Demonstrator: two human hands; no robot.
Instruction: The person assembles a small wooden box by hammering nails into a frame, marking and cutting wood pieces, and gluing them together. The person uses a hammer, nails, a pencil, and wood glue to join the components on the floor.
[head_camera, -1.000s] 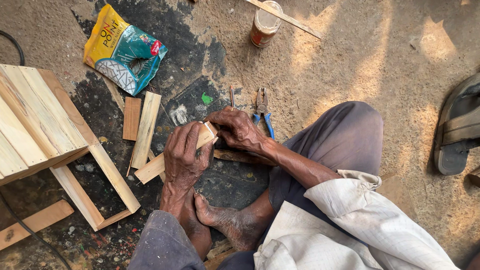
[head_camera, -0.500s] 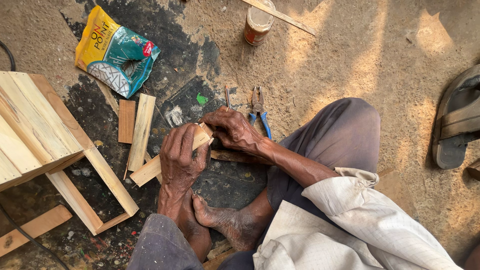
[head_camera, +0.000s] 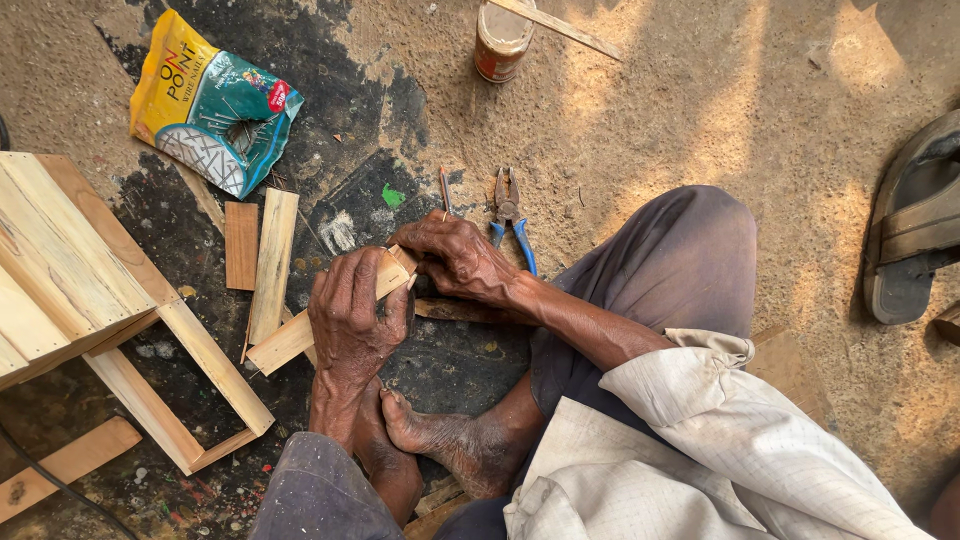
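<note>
I sit on the ground with a long wooden strip lying slantwise in front of me. My left hand is clamped over its upper part, pressing it down. My right hand is closed at the strip's upper end, fingers pinched against the wood; whatever small thing it may pinch is hidden. A dark flat piece lies under my right wrist. My bare foot rests just below the hands.
Blue-handled pliers lie just beyond my right hand. Two short wood pieces lie left of the strip, a wooden frame farther left. A yellow-green bag, a small jar and a sandal lie around.
The hands stay on the strip in nearly the same grip. The view has shifted slightly, so everything sits a little lower in the picture.
</note>
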